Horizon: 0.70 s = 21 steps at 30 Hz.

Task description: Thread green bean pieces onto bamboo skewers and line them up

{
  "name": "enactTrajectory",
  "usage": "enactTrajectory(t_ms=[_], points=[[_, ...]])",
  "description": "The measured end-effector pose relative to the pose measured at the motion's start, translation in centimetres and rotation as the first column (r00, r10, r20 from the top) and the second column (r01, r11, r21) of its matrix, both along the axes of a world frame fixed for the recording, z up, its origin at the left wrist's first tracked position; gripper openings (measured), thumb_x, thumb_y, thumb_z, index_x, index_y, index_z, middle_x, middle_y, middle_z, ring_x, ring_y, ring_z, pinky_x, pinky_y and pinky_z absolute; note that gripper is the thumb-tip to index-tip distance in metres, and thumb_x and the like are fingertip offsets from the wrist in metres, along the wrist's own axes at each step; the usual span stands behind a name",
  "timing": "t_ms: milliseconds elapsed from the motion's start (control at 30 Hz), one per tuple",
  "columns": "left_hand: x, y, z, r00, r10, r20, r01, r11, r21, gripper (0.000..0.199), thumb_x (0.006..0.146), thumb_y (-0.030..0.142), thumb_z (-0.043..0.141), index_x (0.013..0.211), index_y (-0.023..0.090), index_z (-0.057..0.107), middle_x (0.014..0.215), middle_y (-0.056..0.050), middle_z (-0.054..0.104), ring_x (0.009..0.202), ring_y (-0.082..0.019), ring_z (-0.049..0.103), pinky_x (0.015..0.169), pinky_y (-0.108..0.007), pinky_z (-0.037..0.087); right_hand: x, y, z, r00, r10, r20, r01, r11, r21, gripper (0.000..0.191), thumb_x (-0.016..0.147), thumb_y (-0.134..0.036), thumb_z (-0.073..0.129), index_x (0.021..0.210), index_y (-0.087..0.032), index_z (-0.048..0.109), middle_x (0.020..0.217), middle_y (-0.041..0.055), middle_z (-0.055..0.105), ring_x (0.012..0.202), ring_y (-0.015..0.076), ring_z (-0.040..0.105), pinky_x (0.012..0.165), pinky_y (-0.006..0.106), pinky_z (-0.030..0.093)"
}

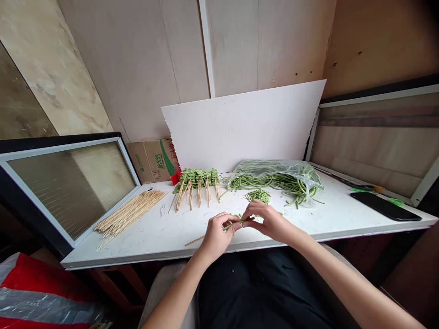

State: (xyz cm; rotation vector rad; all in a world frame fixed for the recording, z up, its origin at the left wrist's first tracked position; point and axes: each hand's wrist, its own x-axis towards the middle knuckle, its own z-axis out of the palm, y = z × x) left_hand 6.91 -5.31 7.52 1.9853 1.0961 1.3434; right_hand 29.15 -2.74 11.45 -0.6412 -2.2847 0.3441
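Near the front edge of the white table (pixel 164 237), my left hand (pixel 219 232) is closed on a thin wooden skewer (pixel 195 241) whose end sticks out to the left. My right hand (pixel 265 221) touches it, its fingers pinched round a green bean piece (pixel 242 222) on the skewer. Other bean pieces lie partly hidden behind my fingers. Just beyond my hands is a small pile of cut bean pieces (pixel 259 196). Several skewers loaded with beans (pixel 197 180) lie farther back on the left.
Bare skewers (pixel 132 214) lie at the left. Long beans in a clear plastic bag (pixel 277 178) lie behind the pile. A black phone (pixel 384 206) is at the right, near scissors (pixel 360 185). A cardboard box (pixel 151 160) and white board (pixel 240 130) stand behind.
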Motion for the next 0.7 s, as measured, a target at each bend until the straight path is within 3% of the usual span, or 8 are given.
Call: enactTrajectory(t_ms=[100, 233, 333, 500, 700], points=[[0.1, 0.0, 0.0, 0.999, -0.023, 0.039, 0.023, 1.0, 0.001, 0.007, 0.088, 0.019, 0.078, 0.094, 0.019, 0.081, 0.093, -0.006, 0.078, 0.081, -0.019, 0.071, 0.076, -0.029, 0.056, -0.4, -0.1, -0.4, 0.999, 0.01, -0.044, -0.009, 1.0, 0.02, 0.014, 0.102, -0.03, 0.066, 0.097, -0.022, 0.075, 0.09, 0.0086, 0.072, 0.09, 0.0246, 0.059, 0.08, 0.038, 0.05], [0.0, 0.0, 0.0, 0.997, -0.058, 0.06, 0.058, 0.998, 0.007, 0.021, 0.083, 0.003, 0.067, 0.088, 0.019, 0.079, 0.091, -0.005, 0.078, 0.084, -0.019, 0.072, 0.078, -0.029, 0.057, -1.0, -0.2, -1.0, 0.996, 0.044, -0.08, -0.042, 0.998, 0.037, 0.016, 0.102, -0.02, 0.06, 0.093, -0.022, 0.073, 0.088, 0.0085, 0.07, 0.09, 0.0251, 0.057, 0.08, 0.039, 0.05], [-0.3, -0.1, 0.1, 0.998, -0.063, -0.001, 0.063, 0.998, 0.006, 0.026, 0.084, 0.002, 0.061, 0.086, 0.02, 0.079, 0.086, -0.005, 0.078, 0.082, -0.02, 0.07, 0.08, -0.032, 0.056, -1.3, -0.2, -1.2, 0.993, 0.081, -0.089, -0.079, 0.997, 0.026, 0.018, 0.101, -0.017, 0.06, 0.09, -0.023, 0.073, 0.087, 0.008, 0.07, 0.089, 0.0248, 0.058, 0.08, 0.04, 0.05], [-0.4, -0.3, 0.5, 0.994, -0.056, -0.093, 0.061, 0.997, 0.047, 0.026, 0.096, 0.014, 0.057, 0.079, 0.02, 0.076, 0.073, -0.005, 0.075, 0.076, -0.021, 0.068, 0.084, -0.036, 0.053, -1.3, -0.5, -0.7, 0.987, 0.1, -0.123, -0.102, 0.995, -0.004, 0.022, 0.104, -0.024, 0.059, 0.087, -0.023, 0.074, 0.086, 0.0083, 0.071, 0.089, 0.0247, 0.061, 0.081, 0.04, 0.051], [-0.2, 0.1, 0.2, 0.983, -0.105, 0.152, 0.133, 0.975, -0.18, 0.026, 0.103, 0.042, 0.059, 0.098, 0.018, 0.065, 0.076, -0.006, 0.077, 0.067, -0.02, 0.074, 0.074, -0.033, 0.057, 1.2, 1.0, 0.3, 0.991, -0.069, -0.113, 0.075, 0.996, 0.044, 0.024, 0.099, -0.046, 0.069, 0.098, -0.024, 0.078, 0.095, 0.0099, 0.072, 0.094, 0.0267, 0.062, 0.086, 0.042, 0.05]])
